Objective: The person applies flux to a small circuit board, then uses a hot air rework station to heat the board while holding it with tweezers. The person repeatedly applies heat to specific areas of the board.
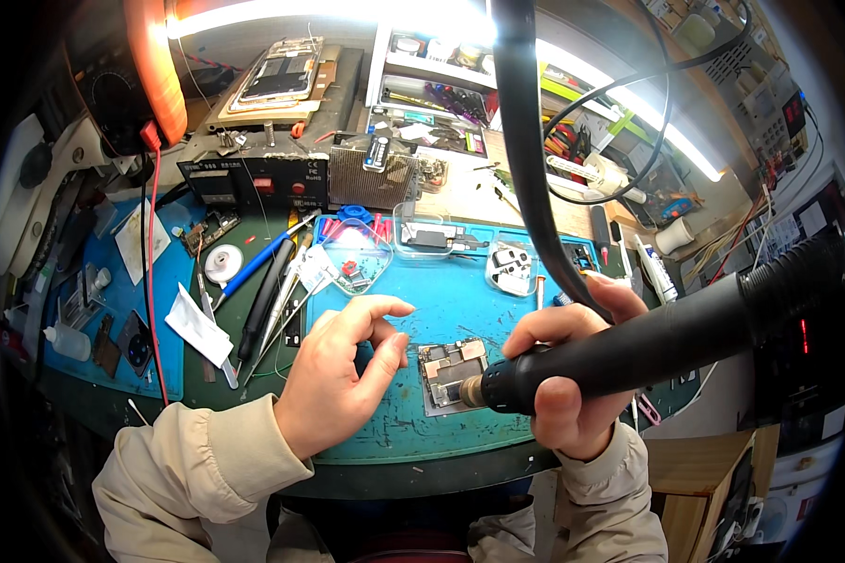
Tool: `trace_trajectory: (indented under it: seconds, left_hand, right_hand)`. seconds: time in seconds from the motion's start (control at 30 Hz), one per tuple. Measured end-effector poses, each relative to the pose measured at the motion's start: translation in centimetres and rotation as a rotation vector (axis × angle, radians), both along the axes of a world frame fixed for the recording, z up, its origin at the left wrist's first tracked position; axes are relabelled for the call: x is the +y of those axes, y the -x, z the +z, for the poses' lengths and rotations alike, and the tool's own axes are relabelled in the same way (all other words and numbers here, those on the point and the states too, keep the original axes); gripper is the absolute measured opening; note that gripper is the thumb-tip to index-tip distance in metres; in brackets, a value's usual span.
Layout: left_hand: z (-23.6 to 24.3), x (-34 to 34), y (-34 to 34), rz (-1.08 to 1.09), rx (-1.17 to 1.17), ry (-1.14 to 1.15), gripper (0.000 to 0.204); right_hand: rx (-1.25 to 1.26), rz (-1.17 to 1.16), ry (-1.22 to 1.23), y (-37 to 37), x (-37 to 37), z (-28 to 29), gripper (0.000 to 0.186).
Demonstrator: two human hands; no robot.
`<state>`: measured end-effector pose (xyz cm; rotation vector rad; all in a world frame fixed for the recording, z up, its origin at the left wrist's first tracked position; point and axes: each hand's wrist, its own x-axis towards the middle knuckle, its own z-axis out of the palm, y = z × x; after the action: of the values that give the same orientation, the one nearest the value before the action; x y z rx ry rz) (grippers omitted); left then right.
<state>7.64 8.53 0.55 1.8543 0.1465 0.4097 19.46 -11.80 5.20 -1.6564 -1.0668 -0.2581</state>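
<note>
My right hand [582, 375] is wrapped round the black handle of a hot air gun [648, 342]. Its brass-coloured nozzle [473, 391] points left, over the lower right part of a small phone circuit board [451, 361]. The nozzle hides that corner, and I cannot tell whether the two touch. The board lies on a blue work mat [422, 310]. To the left of the board, my left hand [347, 366] hovers above the mat with nothing in it; its thumb and index finger are apart and the other fingers are curled.
Beyond my hands stand clear plastic boxes [371, 246] of small parts. Tweezers, a blue pen-like tool [258, 267] and a white packet [197, 324] lie at the left. A thick black cable [526, 141] hangs down in front of the shelves. A black bench unit [253, 183] stands behind.
</note>
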Motion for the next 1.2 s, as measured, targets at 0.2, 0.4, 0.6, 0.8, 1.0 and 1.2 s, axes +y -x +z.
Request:
trace_trajectory:
  seconds: [0.2,0.4,0.6,0.8,1.0,1.2]
  left_hand:
    - [0.08,-0.02,0.0,-0.004,0.008,-0.006,0.025]
    - [0.16,-0.02,-0.02,-0.009,0.014,-0.017,0.025]
    - [0.04,0.06,0.03,-0.01,0.022,-0.026,0.025]
    - [0.09,0.03,-0.01,-0.012,0.02,-0.034,0.025]
    - [0.06,0.06,0.03,-0.013,0.023,-0.03,0.025]
    - [0.13,0.06,0.02,-0.021,0.015,-0.03,0.025]
  right_hand:
    - [-0.014,-0.004,0.016,0.05,-0.16,0.01,0.096]
    - [-0.015,-0.026,0.008,0.04,0.01,-0.26,0.097]
    - [0.024,-0.001,-0.015,0.19,0.14,-0.17,0.097]
    - [0.002,0.003,0.007,0.18,-0.14,-0.01,0.095]
    - [-0.01,0.006,0.016,0.12,-0.12,-0.16,0.093]
    - [-0.025,0.004,0.021,-0.01,-0.04,-0.5,0.092]
